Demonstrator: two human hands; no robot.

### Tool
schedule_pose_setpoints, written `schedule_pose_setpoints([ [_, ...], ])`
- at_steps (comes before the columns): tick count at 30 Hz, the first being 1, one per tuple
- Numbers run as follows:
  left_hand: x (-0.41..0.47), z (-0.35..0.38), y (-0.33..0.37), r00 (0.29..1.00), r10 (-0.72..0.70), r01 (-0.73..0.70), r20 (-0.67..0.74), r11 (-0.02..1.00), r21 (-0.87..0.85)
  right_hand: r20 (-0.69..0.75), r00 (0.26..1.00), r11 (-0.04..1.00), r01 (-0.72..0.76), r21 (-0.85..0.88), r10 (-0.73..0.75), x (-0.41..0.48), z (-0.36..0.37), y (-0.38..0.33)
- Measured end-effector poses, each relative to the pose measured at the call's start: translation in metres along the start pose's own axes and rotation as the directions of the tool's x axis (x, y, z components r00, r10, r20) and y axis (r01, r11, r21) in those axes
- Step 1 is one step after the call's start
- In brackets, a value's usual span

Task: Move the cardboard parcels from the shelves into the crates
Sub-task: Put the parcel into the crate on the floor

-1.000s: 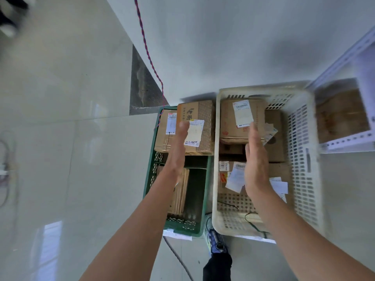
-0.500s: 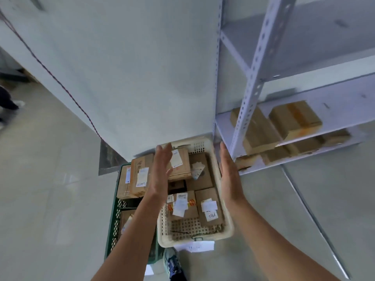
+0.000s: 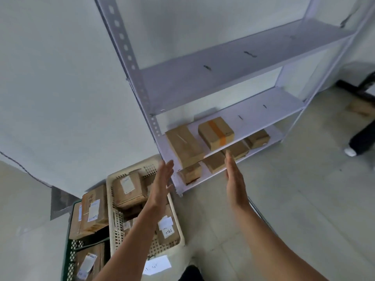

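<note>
A pale metal shelf unit (image 3: 203, 82) stands against the wall. On its second-lowest shelf lie a long plain parcel (image 3: 183, 146) and a parcel with an orange tape stripe (image 3: 216, 133). Several smaller parcels (image 3: 215, 162) sit on the bottom shelf. My left hand (image 3: 162, 184) and my right hand (image 3: 234, 176) are raised with fingers straight, palms facing each other, holding nothing, just in front of those shelves. Below left, a cream crate (image 3: 110, 216) and a green crate (image 3: 70, 252) both hold labelled parcels.
The two upper shelves carry nothing. A paper slip (image 3: 156, 267) lies on the floor by the cream crate. Another person's dark leg and white shoe (image 3: 359, 142) stand at the right, near a brown parcel (image 3: 360, 107) on the floor.
My view has swung up from the crates to the shelf unit. Both empty hands have risen from over the crates toward the lower shelves, staying flat and apart.
</note>
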State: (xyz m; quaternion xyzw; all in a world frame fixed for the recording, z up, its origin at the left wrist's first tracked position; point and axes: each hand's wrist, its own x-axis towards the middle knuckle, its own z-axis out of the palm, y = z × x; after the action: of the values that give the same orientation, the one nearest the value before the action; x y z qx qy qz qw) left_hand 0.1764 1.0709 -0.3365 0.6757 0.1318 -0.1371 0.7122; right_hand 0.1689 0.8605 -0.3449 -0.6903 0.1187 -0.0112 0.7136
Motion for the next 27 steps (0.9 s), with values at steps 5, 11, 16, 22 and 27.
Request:
schedule_pose_setpoints([
  [5,0.045,0.041,-0.004,1.000,-0.009,0.009,0.025,1.000,0.001,-0.041,0.999,0.999,-0.025,-0.031,0.023,0.047,-0.048,-0.003],
  [11,0.130,0.089,-0.011,0.995,-0.094,0.093,-0.015,0.993,-0.069,-0.030,0.996,0.993,-0.089,-0.075,0.087,0.134,-0.092,0.008],
  [16,0.209,0.124,-0.014,0.983,-0.179,0.174,-0.038,0.978,-0.111,-0.013,0.989,0.976,-0.144,-0.160,0.144,0.216,-0.121,0.021],
  [22,0.295,0.147,-0.021,0.963,-0.246,0.231,-0.111,0.963,-0.136,0.003,0.981,0.965,-0.190,-0.179,0.194,0.306,-0.145,0.044],
  [27,0.345,0.160,-0.028,0.949,-0.292,0.277,-0.116,0.952,-0.131,0.037,0.961,0.937,-0.260,-0.233,0.275,0.382,-0.152,0.072],
])
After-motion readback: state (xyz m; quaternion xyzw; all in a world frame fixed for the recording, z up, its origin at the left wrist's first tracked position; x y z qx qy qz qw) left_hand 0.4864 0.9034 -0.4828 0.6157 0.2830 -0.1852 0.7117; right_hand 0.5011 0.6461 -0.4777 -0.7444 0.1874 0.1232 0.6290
